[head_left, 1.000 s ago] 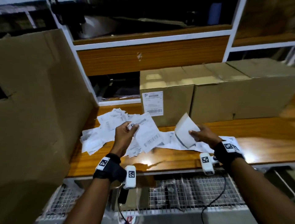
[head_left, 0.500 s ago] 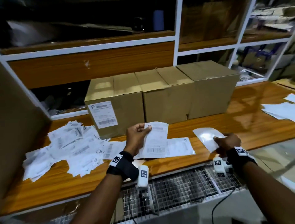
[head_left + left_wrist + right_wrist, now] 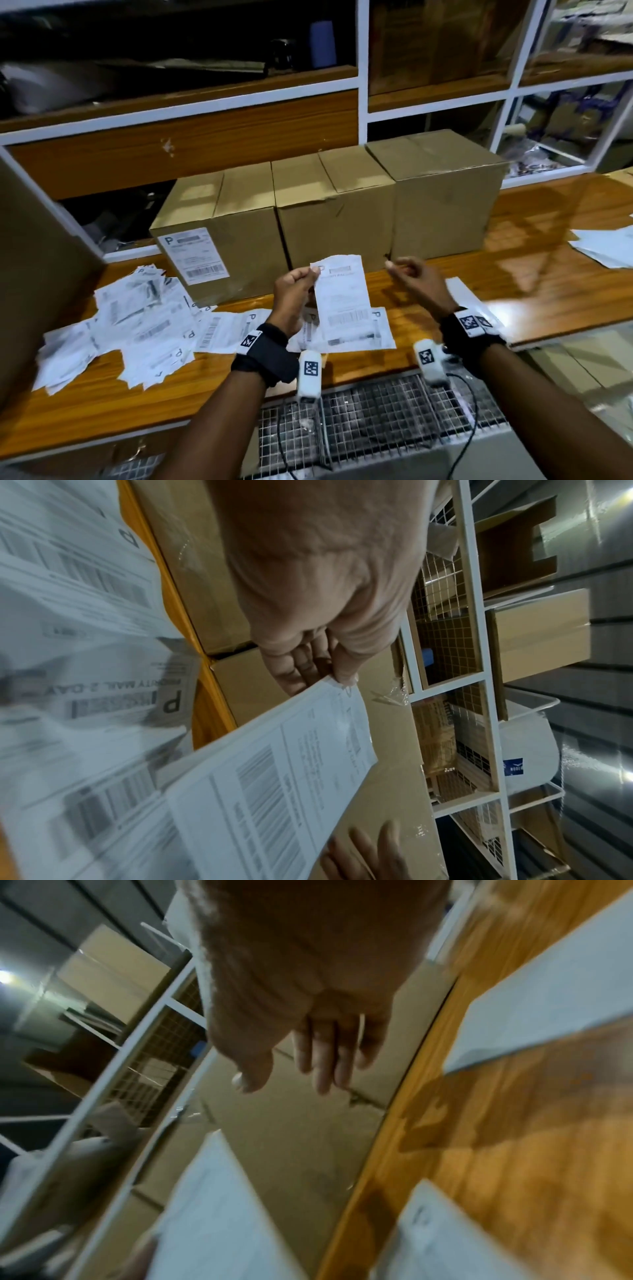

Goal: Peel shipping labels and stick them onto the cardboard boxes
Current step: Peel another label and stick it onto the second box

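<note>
Three cardboard boxes stand in a row on the wooden counter (image 3: 548,284); the left box (image 3: 239,246) carries a stuck label (image 3: 193,255), the middle box (image 3: 337,219) and right box (image 3: 445,209) have bare fronts. My left hand (image 3: 294,291) pinches the top left corner of a white shipping label (image 3: 342,301) and holds it upright before the middle box; the left wrist view shows the pinch (image 3: 337,679) on that label (image 3: 274,777). My right hand (image 3: 411,277) hovers empty to the label's right, fingers loosely bent (image 3: 322,1053).
A heap of loose labels (image 3: 130,318) covers the counter's left part. A blank backing sheet (image 3: 466,298) lies under my right wrist, more white sheets (image 3: 606,246) at the far right. A big cardboard panel (image 3: 37,274) stands at left. White shelving rises behind.
My right hand laid the blank backing sheet on the counter, let go and rose toward the label. My left hand lifted the label higher, up before the middle box.
</note>
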Demonstrator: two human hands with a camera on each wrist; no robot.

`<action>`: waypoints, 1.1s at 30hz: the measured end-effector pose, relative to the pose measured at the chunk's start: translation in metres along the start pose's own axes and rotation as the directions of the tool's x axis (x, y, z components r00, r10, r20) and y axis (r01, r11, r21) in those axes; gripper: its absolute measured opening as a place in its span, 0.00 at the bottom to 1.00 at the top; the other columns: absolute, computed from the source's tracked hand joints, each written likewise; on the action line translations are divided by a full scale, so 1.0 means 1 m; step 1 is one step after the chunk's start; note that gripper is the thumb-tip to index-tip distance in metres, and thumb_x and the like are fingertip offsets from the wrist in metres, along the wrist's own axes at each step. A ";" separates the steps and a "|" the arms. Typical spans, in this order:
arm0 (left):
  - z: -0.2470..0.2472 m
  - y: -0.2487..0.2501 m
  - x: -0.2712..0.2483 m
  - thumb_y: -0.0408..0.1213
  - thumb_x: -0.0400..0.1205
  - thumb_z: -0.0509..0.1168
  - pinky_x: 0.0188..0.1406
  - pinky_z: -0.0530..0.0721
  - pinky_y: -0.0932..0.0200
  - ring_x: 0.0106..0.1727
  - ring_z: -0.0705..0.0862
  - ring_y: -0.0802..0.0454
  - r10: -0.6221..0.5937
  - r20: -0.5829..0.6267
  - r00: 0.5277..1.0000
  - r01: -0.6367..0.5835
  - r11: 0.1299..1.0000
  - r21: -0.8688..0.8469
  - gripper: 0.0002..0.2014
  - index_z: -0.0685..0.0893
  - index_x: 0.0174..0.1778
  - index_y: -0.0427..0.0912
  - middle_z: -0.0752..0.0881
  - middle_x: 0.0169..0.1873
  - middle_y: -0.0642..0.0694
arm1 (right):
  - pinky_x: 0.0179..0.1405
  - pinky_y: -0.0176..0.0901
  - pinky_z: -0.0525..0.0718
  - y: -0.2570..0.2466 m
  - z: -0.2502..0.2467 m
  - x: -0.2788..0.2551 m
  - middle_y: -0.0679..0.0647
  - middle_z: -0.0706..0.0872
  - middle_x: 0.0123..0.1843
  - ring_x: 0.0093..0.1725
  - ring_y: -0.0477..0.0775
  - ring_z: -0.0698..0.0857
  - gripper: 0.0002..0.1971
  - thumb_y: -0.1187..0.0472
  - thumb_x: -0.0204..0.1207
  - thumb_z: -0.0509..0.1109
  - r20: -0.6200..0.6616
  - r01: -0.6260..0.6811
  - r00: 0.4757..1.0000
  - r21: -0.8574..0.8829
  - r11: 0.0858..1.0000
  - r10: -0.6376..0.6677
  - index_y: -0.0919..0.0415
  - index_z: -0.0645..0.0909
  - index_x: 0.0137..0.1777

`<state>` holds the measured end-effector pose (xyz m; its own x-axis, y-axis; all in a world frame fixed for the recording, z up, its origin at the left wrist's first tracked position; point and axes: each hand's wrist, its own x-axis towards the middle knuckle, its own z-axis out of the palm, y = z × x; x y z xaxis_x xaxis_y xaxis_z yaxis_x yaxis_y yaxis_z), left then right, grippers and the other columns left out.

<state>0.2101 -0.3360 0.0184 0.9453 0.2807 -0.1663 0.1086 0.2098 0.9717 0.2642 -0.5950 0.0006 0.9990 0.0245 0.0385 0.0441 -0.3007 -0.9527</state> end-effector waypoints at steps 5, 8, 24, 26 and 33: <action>0.004 0.006 0.001 0.37 0.85 0.71 0.33 0.87 0.60 0.39 0.91 0.55 0.021 0.022 1.000 -0.020 0.999 -0.038 0.06 0.92 0.52 0.39 0.95 0.44 0.43 | 0.50 0.45 0.90 -0.020 0.043 0.000 0.57 0.94 0.56 0.58 0.57 0.93 0.17 0.54 0.81 0.77 0.396 -0.144 0.918 0.300 0.943 0.015 0.67 0.86 0.62; -0.004 0.011 0.007 0.35 0.87 0.68 0.43 0.90 0.57 0.50 0.92 0.49 0.007 0.094 0.996 0.001 0.996 -0.090 0.08 0.90 0.56 0.36 0.94 0.53 0.37 | 0.47 0.46 0.91 -0.026 0.049 0.003 0.61 0.94 0.55 0.56 0.59 0.93 0.14 0.59 0.83 0.75 0.330 -0.166 0.943 0.375 0.912 0.036 0.71 0.86 0.59; -0.033 0.029 0.032 0.33 0.86 0.68 0.38 0.88 0.62 0.45 0.88 0.51 -0.024 0.326 0.945 0.033 0.999 -0.024 0.08 0.86 0.57 0.32 0.90 0.49 0.37 | 0.40 0.43 0.90 -0.032 0.078 0.016 0.60 0.95 0.55 0.50 0.55 0.94 0.13 0.61 0.85 0.72 0.275 -0.212 0.957 0.445 0.870 0.092 0.70 0.83 0.64; -0.034 0.028 0.033 0.34 0.86 0.68 0.37 0.87 0.62 0.45 0.88 0.52 -0.028 0.350 0.936 0.038 0.999 -0.022 0.08 0.86 0.57 0.33 0.91 0.48 0.39 | 0.39 0.43 0.90 -0.033 0.080 0.017 0.61 0.94 0.56 0.49 0.55 0.95 0.14 0.62 0.84 0.72 0.274 -0.229 0.956 0.470 0.853 0.106 0.68 0.82 0.66; -0.030 0.019 0.035 0.39 0.86 0.69 0.43 0.83 0.57 0.48 0.85 0.51 -0.001 0.369 0.929 0.026 0.998 -0.061 0.06 0.87 0.53 0.40 0.89 0.50 0.40 | 0.58 0.48 0.86 -0.030 0.094 0.010 0.51 0.85 0.60 0.58 0.50 0.84 0.21 0.55 0.76 0.82 -0.146 0.074 0.986 -0.017 0.997 -0.075 0.54 0.80 0.65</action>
<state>0.2360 -0.2939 0.0263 0.9919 -0.0854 -0.0937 0.1138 0.2741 0.9550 0.2713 -0.4957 0.0014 0.9838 -0.0923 0.1538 0.1178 -0.3140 -0.9421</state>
